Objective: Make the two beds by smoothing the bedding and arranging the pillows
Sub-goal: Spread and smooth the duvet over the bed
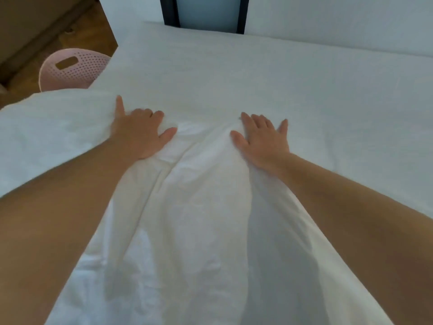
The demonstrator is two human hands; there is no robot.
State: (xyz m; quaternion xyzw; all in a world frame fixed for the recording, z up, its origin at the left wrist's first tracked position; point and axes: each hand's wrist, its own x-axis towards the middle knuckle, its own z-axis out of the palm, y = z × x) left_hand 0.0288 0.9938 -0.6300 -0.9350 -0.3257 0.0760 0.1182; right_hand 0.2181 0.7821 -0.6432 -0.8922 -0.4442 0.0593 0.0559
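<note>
A white duvet [199,219] lies bunched in folds across the near part of the bed. Beyond it the white sheet [234,73] is flat and smooth. My left hand [138,134] presses on the duvet's far edge, its fingers curled into the cloth and the little finger stretched out. To the right my right hand [262,139] lies flat on the same edge with its fingers spread. A raised fold runs between the two hands toward me. No pillow shows on the near bed. A second white bed [351,22] stands at the far right.
A pink perforated laundry basket [72,69] stands on the wooden floor [30,73] by the bed's left side. A dark-framed panel [203,12] stands behind the bed, between the two beds.
</note>
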